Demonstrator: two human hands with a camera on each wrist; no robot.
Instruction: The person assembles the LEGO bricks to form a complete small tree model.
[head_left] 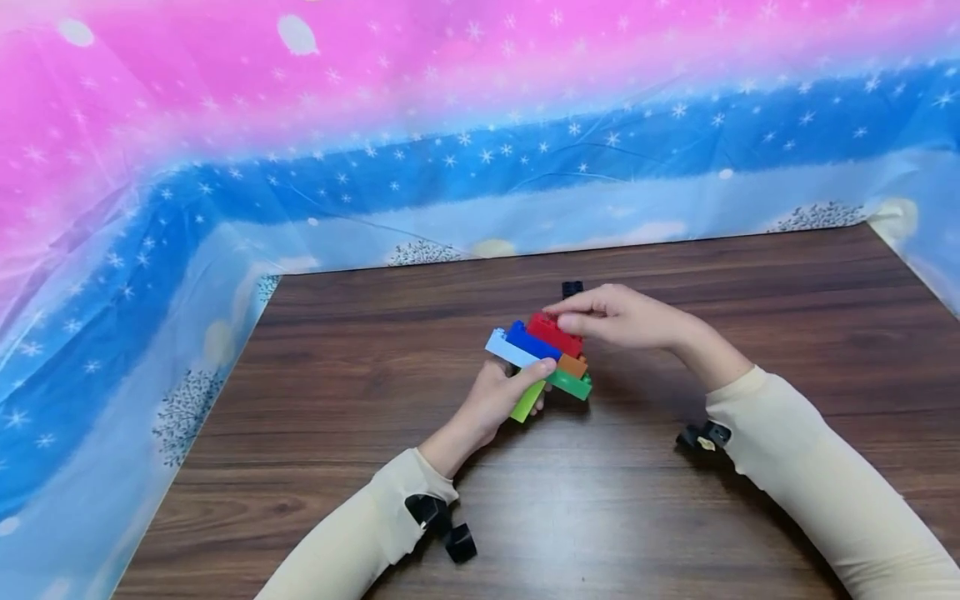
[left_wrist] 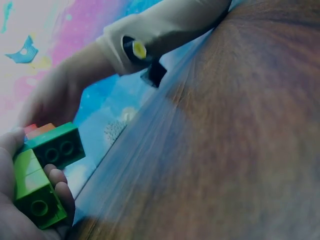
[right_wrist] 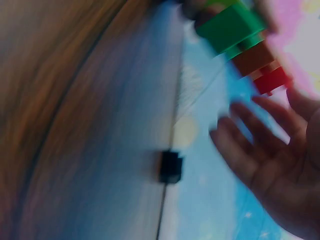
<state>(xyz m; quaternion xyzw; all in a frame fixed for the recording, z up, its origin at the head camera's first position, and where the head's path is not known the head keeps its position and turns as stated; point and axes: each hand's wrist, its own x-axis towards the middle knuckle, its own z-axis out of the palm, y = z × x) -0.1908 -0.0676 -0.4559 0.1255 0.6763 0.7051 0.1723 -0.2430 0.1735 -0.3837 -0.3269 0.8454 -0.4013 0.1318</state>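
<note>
My left hand [head_left: 498,396] grips an assembled stack of toy building bricks above the table, its thumb lying across the front. The stack has a light blue brick [head_left: 512,349], a dark blue brick [head_left: 532,342], an orange brick [head_left: 573,365], a green brick [head_left: 572,385] and a lime green brick [head_left: 528,402] jutting down. On top sits a red brick [head_left: 553,335]. My right hand [head_left: 622,317] is at this red brick, thumb and index finger pinching it. In the right wrist view, the other fingers [right_wrist: 240,145] spread away from the stack. Part of the stack is hidden by the left hand.
A small black brick [head_left: 572,288] stands on the dark wooden table [head_left: 360,350] behind the right hand. Black camera mounts hang at the left cuff [head_left: 442,525] and the right cuff [head_left: 705,436]. A patterned pink and blue cloth [head_left: 450,158] borders the table.
</note>
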